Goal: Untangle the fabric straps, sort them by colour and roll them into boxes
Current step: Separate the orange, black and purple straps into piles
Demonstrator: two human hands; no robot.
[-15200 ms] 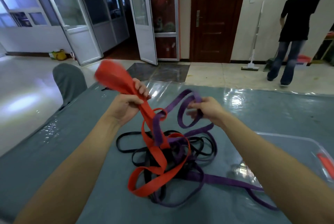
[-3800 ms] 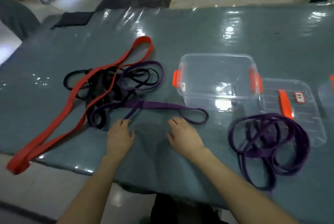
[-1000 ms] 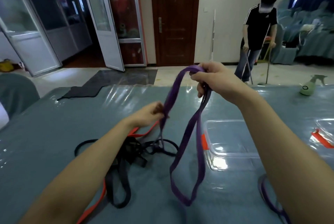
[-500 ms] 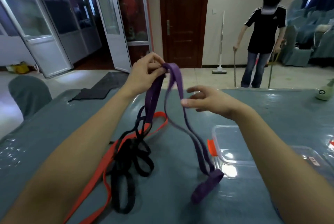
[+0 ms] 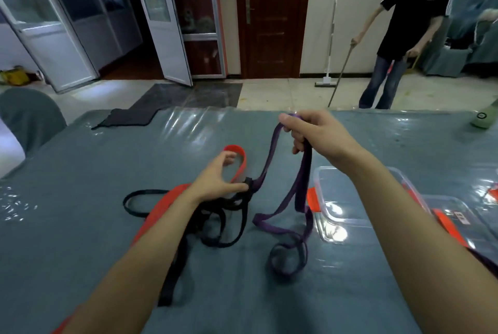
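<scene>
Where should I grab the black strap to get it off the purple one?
Probably at the small black knot of the black fabric strap, where it wraps the purple fabric strap. Come from the left with the left hand: the right hand holds the purple one up on the right.

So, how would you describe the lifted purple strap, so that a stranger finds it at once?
On the grey-blue table, look left of the clear plastic box. The right hand holds the purple strap up there, its end coiled on the table. Its neighbours are black straps and a red strap.
</scene>
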